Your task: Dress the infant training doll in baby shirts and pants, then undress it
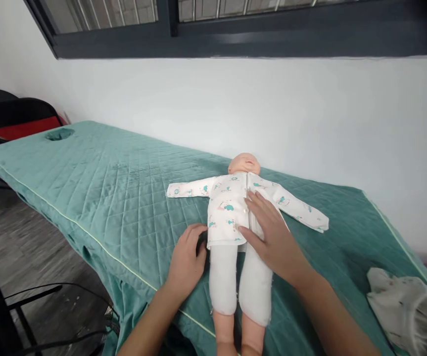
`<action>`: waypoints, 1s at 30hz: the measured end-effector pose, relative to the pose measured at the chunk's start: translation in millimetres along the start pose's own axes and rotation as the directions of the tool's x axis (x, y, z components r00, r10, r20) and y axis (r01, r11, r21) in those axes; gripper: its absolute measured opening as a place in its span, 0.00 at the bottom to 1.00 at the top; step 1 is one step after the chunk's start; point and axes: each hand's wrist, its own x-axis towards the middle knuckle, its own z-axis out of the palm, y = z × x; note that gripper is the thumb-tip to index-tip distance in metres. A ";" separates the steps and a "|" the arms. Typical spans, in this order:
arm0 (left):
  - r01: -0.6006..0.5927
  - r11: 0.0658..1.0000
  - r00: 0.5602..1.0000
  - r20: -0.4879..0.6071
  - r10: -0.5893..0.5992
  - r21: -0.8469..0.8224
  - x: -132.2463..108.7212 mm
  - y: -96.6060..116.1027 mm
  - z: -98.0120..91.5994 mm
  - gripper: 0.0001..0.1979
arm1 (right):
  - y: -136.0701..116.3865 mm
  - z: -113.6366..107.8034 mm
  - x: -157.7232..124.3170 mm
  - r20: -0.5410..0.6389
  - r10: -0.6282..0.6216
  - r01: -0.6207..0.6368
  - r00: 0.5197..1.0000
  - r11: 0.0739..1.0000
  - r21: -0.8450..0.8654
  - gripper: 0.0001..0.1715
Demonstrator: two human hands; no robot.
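A baby doll [243, 163] lies on its back, its arms spread inside a white shirt [226, 217] with small teal prints. White padded fabric covers its upper legs [223, 279], and the lower legs are bare. My right hand [272, 237] rests open on the shirt front near the middle opening, fingers stretched. Beside the shirt's lower left edge is my left hand [187, 259], curved, with thumb and fingers apart and fingertips at the fabric. A dark gap shows between thumb and fingers; I see nothing held there.
Green quilted cover [124, 198] lies over a long bed with a hole [60, 134] at its far left end. A whitish cloth bundle [399, 306] sits at right. Black chairs [20, 116] stand beyond the bed, and cables [75, 287] hang at lower left. A white wall runs behind.
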 end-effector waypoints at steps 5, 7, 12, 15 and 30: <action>-0.009 0.991 0.998 0.061 0.001 0.137 -6.8 0.4 -3.2 0.21 | -1.2 0.1 -53.7 -0.178 0.174 -0.134 0.969 0.967 0.216 0.32; 0.001 0.985 0.998 0.065 -0.013 0.171 -6.9 0.4 -2.9 0.19 | -2.4 1.2 -77.3 -0.218 0.240 -0.185 0.946 0.952 0.244 0.29; -0.033 0.964 0.996 0.091 0.009 0.262 -6.4 -1.4 -2.4 0.14 | -6.6 7.9 -96.1 -0.338 0.290 -0.278 0.895 0.957 0.085 0.26; -0.032 0.963 0.997 0.081 0.011 0.268 -7.2 -2.4 -3.0 0.10 | -8.5 9.2 -85.7 -0.364 0.294 -0.315 0.884 0.949 0.002 0.20; -0.020 0.983 0.996 -0.090 0.004 -0.182 -16.7 -7.6 -12.0 0.06 | -10.9 5.2 -102.4 -0.387 0.664 -0.369 0.640 0.707 0.604 0.12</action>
